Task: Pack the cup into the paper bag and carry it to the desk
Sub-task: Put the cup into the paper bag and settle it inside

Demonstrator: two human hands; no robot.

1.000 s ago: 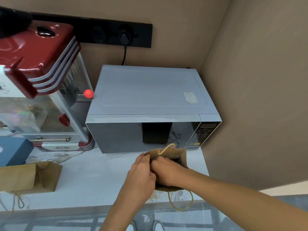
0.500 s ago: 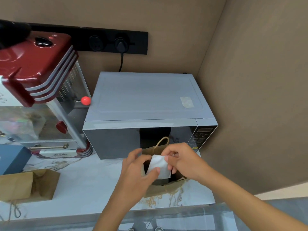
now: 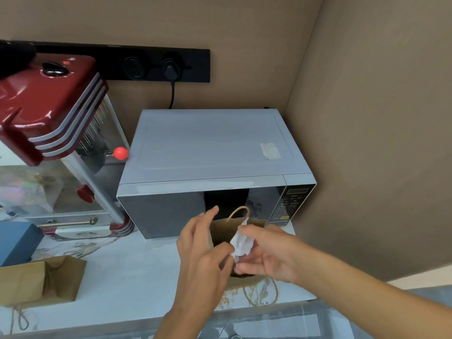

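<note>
A small brown paper bag (image 3: 223, 232) stands open on the white marble counter (image 3: 137, 272), right in front of the microwave. Over its mouth I hold a crumpled white paper (image 3: 241, 243). My right hand (image 3: 267, 255) grips the paper from the right, fingers above and below it. My left hand (image 3: 201, 248) pinches the paper's lower left corner, its other fingers spread beside the bag's left wall. Something dark sits inside the bag (image 3: 242, 274), mostly hidden by my hands; I cannot tell whether it is the cup.
A grey microwave (image 3: 212, 148) stands close behind the bag, a brown wall (image 3: 379, 167) to its right. A red popcorn machine (image 3: 49, 106) is at the left, with a blue box (image 3: 14, 241) and a second paper bag (image 3: 41, 280) lying flat. The counter edge (image 3: 122, 324) is near me.
My hands were down in the bag's mouth, then came up holding the white paper. The paper has since shifted right and crumpled in my right hand; the left fingers have spread.
</note>
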